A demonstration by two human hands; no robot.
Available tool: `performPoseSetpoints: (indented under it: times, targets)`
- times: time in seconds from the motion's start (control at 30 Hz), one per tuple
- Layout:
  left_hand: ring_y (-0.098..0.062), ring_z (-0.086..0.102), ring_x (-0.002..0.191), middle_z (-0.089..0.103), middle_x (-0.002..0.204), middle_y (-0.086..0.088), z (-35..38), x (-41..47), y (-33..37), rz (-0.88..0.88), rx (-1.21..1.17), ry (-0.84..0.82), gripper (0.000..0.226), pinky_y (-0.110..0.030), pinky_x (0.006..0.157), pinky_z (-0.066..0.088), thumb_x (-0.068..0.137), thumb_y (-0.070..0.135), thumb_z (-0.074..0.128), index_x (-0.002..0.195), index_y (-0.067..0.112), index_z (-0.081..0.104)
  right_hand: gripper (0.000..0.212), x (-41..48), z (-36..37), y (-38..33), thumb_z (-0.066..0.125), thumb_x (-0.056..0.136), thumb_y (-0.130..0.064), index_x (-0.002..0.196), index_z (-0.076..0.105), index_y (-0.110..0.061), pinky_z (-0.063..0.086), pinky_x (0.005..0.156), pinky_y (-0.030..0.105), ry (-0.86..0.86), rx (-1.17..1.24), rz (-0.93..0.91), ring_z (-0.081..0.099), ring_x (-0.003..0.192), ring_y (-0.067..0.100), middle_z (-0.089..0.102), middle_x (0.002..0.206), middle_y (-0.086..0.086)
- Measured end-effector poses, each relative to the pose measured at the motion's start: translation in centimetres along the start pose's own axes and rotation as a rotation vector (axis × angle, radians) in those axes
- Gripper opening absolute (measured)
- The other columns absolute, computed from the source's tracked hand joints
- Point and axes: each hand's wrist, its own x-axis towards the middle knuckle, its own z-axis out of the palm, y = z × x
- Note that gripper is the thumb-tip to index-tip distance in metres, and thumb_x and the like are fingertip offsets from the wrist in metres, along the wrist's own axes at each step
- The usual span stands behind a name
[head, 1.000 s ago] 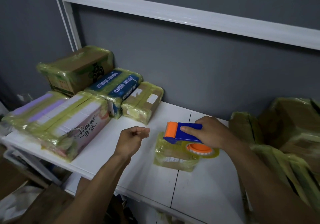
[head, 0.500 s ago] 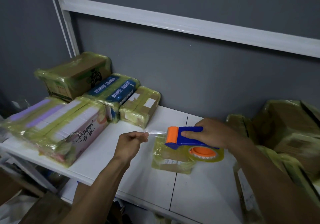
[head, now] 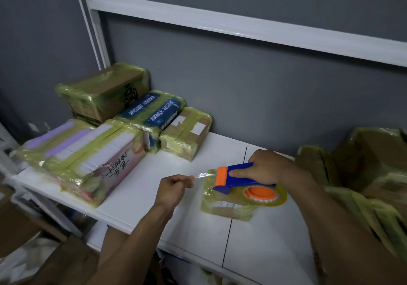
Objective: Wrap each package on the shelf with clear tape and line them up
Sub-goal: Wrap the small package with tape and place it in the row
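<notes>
Left hand (head: 174,187) curled tight, pinching the free tape end (head: 201,175). Right hand (head: 266,170) wrapped round the blue-orange dispenser (head: 233,178), right over the small flat package (head: 224,206) mid-shelf (head: 136,198). Short strip looks taut between them. Advice: pull level, no twist, press the end onto the package's left edge, then roll the dispenser across. Wrapped packages (head: 152,115) sit rear-left.
</notes>
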Motion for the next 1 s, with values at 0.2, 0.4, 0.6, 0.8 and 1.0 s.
performPoseSetpoints:
  times: [0.2,0.4,0.6,0.8,1.0]
  targets:
    - [0.004,0.053,0.047,0.076,0.077,0.005,0.3,0.6,-1.9,-0.060,-0.019,-0.028,0.013,-0.019,0.048,0.038,0.089,0.031,0.078,0.083,0.020,0.080,0.086,0.9,0.4,-0.5,0.057,0.051,-0.098,0.080,0.065,-0.018,0.046,0.060,0.030,-0.010,-0.038,0.034,0.067,0.069,0.018,0.067,0.075,0.002]
    - [0.009,0.057,0.053,0.076,0.078,0.008,1.2,0.4,-3.0,-0.075,0.011,-0.015,0.017,-0.018,0.051,0.038,0.090,0.036,0.076,0.084,0.021,0.081,0.078,0.5,1.0,-1.0,0.061,0.061,-0.093,0.074,0.056,-0.017,0.042,0.056,0.031,0.035,-0.043,0.047,0.062,0.066,0.018,0.062,0.072,0.002]
    - [0.001,0.056,0.053,0.076,0.076,0.010,2.6,0.1,-3.4,-0.013,0.077,-0.051,0.018,-0.015,0.052,0.042,0.091,0.030,0.073,0.080,0.019,0.082,0.073,0.4,0.9,-1.2,0.062,0.074,-0.084,0.080,0.061,-0.012,0.038,0.057,0.032,0.025,-0.058,0.006,0.056,0.064,0.019,0.056,0.073,0.004]
    - [-0.020,0.069,0.108,0.074,0.115,0.002,2.2,-0.1,-2.6,-0.020,0.253,-0.056,0.064,-0.036,0.100,0.054,0.081,0.054,0.079,0.132,0.017,0.066,0.071,0.3,1.3,0.0,0.061,0.073,-0.083,0.064,0.047,-0.014,0.036,0.054,0.032,0.088,-0.005,0.041,0.052,0.055,0.019,0.047,0.061,0.004]
    - [-0.012,0.068,0.113,0.075,0.115,0.010,2.8,-1.3,-2.4,0.293,0.120,-0.235,0.026,-0.033,0.099,0.054,0.105,0.037,0.053,0.122,0.031,0.073,0.047,0.3,1.6,0.6,0.060,0.091,-0.068,0.054,0.057,-0.039,0.037,0.054,0.032,0.081,-0.109,-0.106,0.058,0.063,0.026,0.039,0.058,0.000]
